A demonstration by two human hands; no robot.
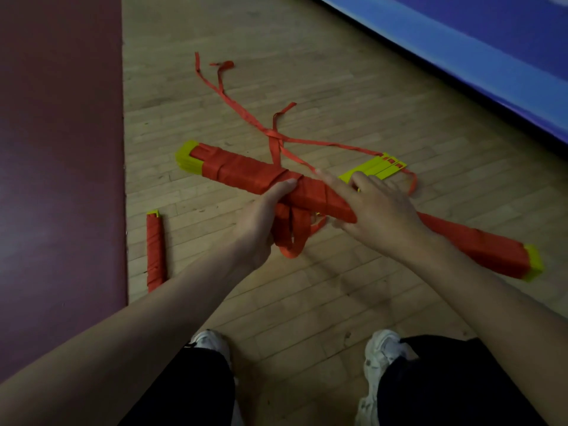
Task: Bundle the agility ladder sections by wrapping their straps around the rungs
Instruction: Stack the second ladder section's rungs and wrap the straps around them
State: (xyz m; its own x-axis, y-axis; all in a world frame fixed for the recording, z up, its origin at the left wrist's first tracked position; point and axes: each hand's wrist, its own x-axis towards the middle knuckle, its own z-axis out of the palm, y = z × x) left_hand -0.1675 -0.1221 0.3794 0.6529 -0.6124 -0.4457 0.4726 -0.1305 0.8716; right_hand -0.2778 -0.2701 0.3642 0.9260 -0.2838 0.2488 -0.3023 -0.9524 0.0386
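Wood floor (pixel 322 87), maroon mat (pixel 61 149) along its left edge.
Your left hand (pixel 261 219) clamps the ladder bundle (pixel 242 172); your right hand (pixel 378 207) rests on it, fingers straight, apart.

Woven cloth straps (pixel 278 150); smooth plastic rungs (pixel 373 170); matt wood floor (pixel 307 87).

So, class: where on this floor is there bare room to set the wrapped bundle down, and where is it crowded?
Bare floor lies between the loose straps and the blue mat, and just ahead of the shoes. Crowded: the middle, where straps cross beside the yellow rungs.
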